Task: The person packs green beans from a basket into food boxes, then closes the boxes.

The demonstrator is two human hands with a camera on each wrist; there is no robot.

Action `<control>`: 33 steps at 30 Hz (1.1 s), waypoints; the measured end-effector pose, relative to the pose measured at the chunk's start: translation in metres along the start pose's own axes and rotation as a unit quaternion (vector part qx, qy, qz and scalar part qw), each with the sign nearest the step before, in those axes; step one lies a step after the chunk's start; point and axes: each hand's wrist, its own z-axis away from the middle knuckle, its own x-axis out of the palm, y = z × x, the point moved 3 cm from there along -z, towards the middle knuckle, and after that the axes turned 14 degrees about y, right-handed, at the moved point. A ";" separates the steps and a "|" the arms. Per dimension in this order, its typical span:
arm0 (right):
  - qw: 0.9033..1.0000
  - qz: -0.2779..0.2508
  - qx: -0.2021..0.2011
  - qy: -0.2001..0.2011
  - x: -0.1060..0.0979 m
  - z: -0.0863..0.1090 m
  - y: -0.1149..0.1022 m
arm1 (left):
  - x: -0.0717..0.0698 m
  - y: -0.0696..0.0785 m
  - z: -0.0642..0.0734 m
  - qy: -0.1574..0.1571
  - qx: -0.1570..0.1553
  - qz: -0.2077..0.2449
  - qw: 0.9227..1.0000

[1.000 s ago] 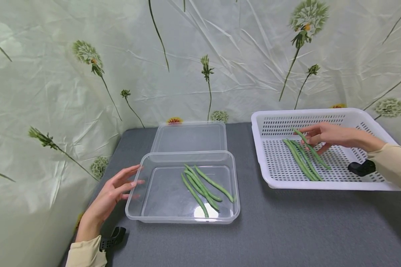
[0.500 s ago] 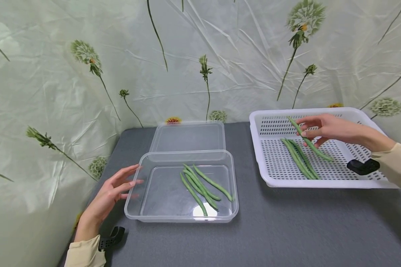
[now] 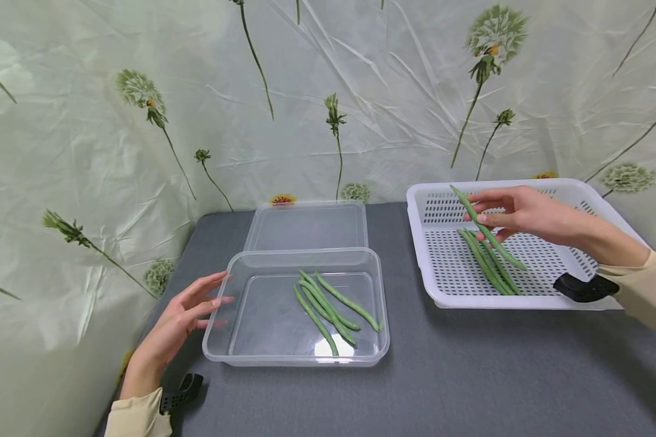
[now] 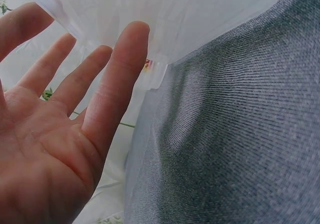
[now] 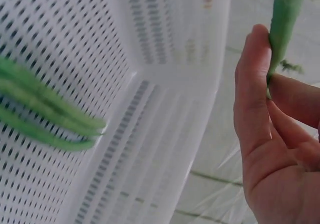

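My right hand [image 3: 530, 213] pinches one green bean [image 3: 483, 229] between thumb and fingers, raised above the white perforated basket [image 3: 525, 302]. Below it in the basket lie several more green beans [image 3: 486, 267], which also show at the left of the right wrist view [image 5: 42, 102]. At the left, my left hand [image 3: 172, 325] has its fingers extended against the left wall of a clear plastic box [image 3: 218, 349]; the left wrist view shows the fingers [image 4: 117, 84] beside that wall. Several green beans [image 3: 328, 306] lie in the box's right half.
A clear flat lid [image 3: 308, 226] lies behind the box on the grey cloth-covered table [image 3: 443, 376]. Behind everything hangs a flower-printed sheet [image 3: 284, 145]. A strip of table separates the box from the basket.
My right hand has lifted the green bean higher off the basket floor and shifted slightly left with it. The left hand has stayed at the box wall.
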 end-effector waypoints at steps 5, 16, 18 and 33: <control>0.999 -0.033 0.002 0.040 0.008 0.005 -0.015 | 0.000 0.000 0.001 -0.001 0.000 0.000 1.000; 0.969 -0.133 -0.022 0.206 0.041 0.023 -0.048 | 0.000 0.002 0.001 0.000 0.002 0.000 1.000; 0.954 -0.186 -0.033 0.234 0.050 0.026 -0.054 | 0.001 0.002 0.001 -0.002 0.001 0.001 1.000; 0.896 -0.347 -0.122 0.250 0.123 0.023 -0.080 | 0.001 0.001 0.001 0.001 0.002 0.004 1.000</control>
